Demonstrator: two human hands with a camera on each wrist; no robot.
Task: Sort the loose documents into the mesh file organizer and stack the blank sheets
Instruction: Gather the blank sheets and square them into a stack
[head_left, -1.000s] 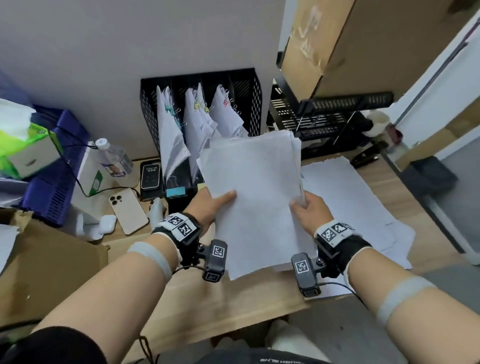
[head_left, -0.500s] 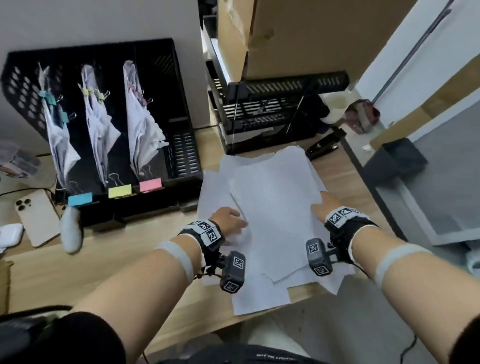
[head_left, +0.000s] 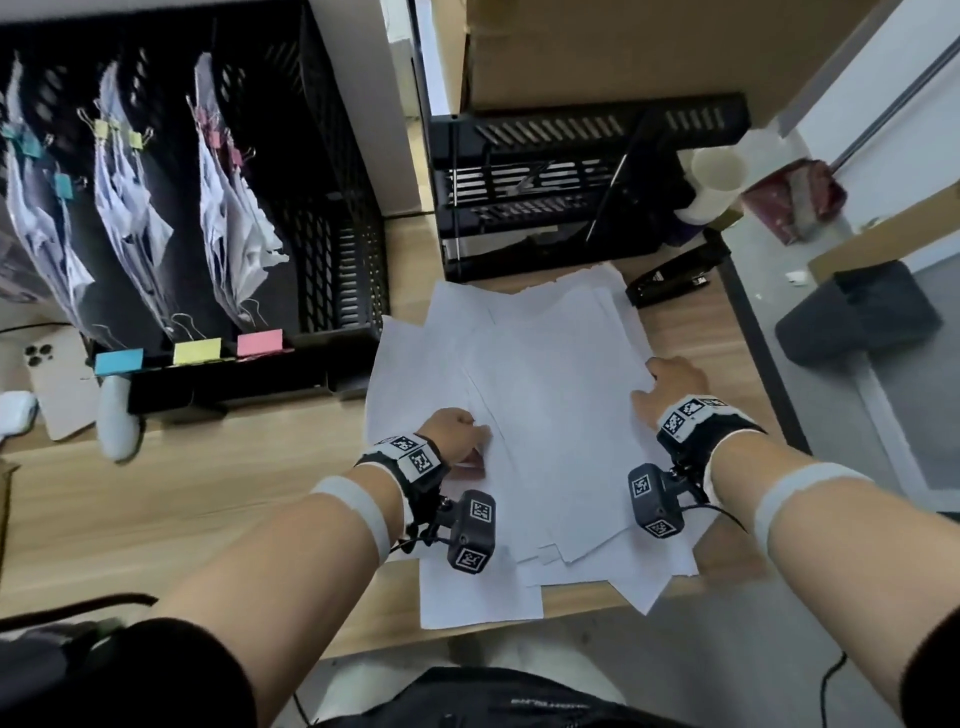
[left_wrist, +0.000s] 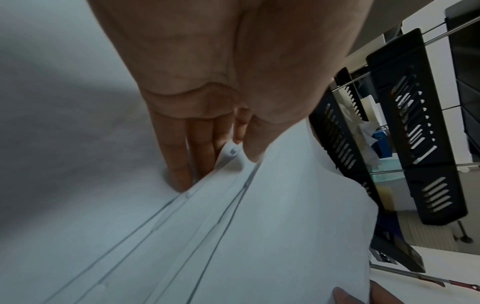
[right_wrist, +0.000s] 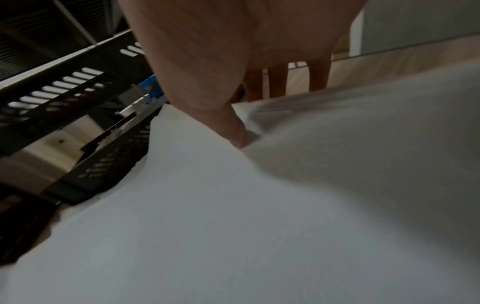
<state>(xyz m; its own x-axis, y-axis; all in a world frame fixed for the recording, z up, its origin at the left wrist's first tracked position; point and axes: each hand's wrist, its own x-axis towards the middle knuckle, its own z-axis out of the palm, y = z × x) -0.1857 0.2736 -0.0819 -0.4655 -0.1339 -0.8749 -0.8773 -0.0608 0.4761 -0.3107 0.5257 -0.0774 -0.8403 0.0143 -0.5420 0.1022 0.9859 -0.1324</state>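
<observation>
A loose pile of blank white sheets (head_left: 545, 415) lies on the wooden desk (head_left: 234, 488). My left hand (head_left: 475, 431) pinches the left edge of the top sheets (left_wrist: 259, 226), thumb on top and fingers (left_wrist: 179, 164) tucked under. At the right edge, my right hand (head_left: 652, 376) grips the same sheets (right_wrist: 233, 205), with the thumb pressed on top and the fingers (right_wrist: 278, 82) past the edge. The black mesh file organizer (head_left: 332, 234) stands at the back left. Three of its slots hold clipped documents (head_left: 228, 228), above blue, yellow and pink labels.
A black stacked letter tray (head_left: 571, 182) stands right behind the pile, with a black stapler (head_left: 670, 280) beside it. A phone (head_left: 57, 384) and an earbud case (head_left: 15, 410) lie far left. The desk's right edge (head_left: 753, 338) runs close to my right hand.
The sheets I held up in front of the organizer have come down onto the pile on the desk. Both hands have stayed at the sheets' side edges. The view has swung right and down.
</observation>
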